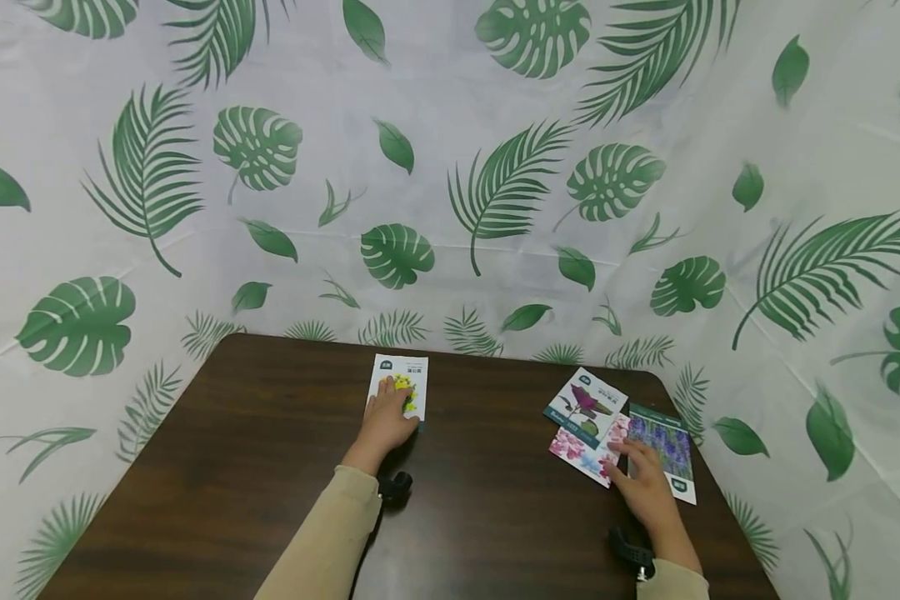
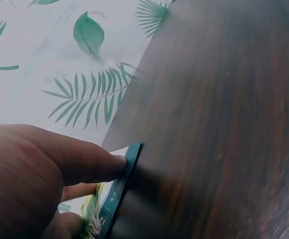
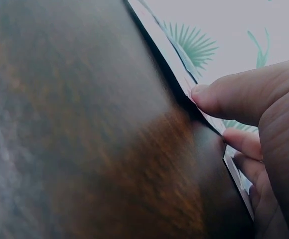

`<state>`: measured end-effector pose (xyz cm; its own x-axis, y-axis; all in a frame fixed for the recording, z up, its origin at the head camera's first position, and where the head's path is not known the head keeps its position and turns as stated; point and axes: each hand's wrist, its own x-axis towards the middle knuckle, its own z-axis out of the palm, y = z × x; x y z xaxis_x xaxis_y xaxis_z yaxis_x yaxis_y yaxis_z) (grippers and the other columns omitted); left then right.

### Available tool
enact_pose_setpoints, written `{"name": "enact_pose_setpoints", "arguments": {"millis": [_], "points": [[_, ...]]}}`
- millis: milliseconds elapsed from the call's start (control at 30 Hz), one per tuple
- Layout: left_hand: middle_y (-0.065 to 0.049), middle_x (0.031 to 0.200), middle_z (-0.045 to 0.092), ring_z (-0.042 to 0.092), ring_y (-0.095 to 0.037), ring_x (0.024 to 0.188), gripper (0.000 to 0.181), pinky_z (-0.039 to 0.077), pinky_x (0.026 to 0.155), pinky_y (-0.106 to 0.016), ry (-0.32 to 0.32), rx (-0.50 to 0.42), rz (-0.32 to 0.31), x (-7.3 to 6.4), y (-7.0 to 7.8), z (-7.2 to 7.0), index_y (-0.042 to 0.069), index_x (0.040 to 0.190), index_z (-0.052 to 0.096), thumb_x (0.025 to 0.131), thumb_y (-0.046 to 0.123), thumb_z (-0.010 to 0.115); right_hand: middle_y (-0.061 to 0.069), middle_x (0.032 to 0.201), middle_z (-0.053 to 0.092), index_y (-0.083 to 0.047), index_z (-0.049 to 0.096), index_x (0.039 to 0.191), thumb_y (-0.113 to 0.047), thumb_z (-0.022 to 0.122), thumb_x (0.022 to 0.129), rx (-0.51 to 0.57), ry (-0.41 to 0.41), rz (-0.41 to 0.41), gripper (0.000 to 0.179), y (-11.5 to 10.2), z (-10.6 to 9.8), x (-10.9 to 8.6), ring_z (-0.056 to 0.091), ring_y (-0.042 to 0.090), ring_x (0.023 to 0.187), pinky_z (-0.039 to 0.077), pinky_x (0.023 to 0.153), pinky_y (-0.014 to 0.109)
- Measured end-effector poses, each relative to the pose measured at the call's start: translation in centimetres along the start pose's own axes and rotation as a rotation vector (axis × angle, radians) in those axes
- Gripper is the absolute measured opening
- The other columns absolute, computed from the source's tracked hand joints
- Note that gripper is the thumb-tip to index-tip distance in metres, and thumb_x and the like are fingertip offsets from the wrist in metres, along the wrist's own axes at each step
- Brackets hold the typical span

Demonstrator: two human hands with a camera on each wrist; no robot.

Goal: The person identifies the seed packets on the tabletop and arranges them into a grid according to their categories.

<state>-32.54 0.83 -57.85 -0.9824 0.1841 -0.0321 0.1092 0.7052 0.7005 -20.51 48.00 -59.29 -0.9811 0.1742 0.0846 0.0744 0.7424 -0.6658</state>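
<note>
In the head view, my left hand (image 1: 386, 423) rests on a white seed packet (image 1: 422, 367) with yellow flowers, its thumb by the lower right corner. The left wrist view shows that thumb (image 2: 97, 164) touching the packet's dark green edge strip (image 2: 115, 196). On the right, my right hand (image 1: 645, 483) touches the right side of a pink-flowered seed packet (image 1: 581, 454) with thumb and fingertips. A packet with a dark purple flower (image 1: 587, 404) overlaps the pink one. Beside them lies a packet with blue-purple flowers (image 1: 667, 446), partly behind the right hand.
The dark brown wooden table (image 1: 480, 500) stands against a white cloth (image 1: 435, 192) printed with green leaves. The packets on the right lie near the table's right edge. Black straps with small cameras (image 1: 396, 486) sit on both wrists.
</note>
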Motion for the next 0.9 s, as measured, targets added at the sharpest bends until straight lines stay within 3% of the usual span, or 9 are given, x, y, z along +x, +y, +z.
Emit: {"name": "enact_pose_setpoints", "arguments": {"millis": [500, 900], "points": [[-0.034, 0.179, 0.009, 0.004, -0.050, 0.169, 0.067, 0.006, 0.137, -0.067, 0.005, -0.019, -0.001, 0.4, -1.9, -1.7, 0.000, 0.162, 0.048, 0.102, 0.022, 0.069, 0.032, 0.167, 0.035, -0.003, 0.065, 0.146, -0.029, 0.073, 0.107, -0.008, -0.018, 0.028, 0.048, 0.0, 0.0, 0.6, 0.029, 0.056, 0.157, 0.023, 0.126, 0.080], [-0.036, 0.178, 0.007, 0.001, -0.052, 0.168, 0.068, 0.005, 0.136, -0.068, -0.039, 0.001, 0.000, 0.6, -3.6, -3.9, -0.002, 0.163, 0.046, 0.104, 0.020, 0.069, 0.032, 0.167, 0.034, -0.003, 0.063, 0.148, -0.031, 0.072, 0.108, -0.024, -0.024, 0.044, 0.050, -0.1, 0.1, 0.1, 0.030, 0.056, 0.156, 0.025, 0.125, 0.080]]}}
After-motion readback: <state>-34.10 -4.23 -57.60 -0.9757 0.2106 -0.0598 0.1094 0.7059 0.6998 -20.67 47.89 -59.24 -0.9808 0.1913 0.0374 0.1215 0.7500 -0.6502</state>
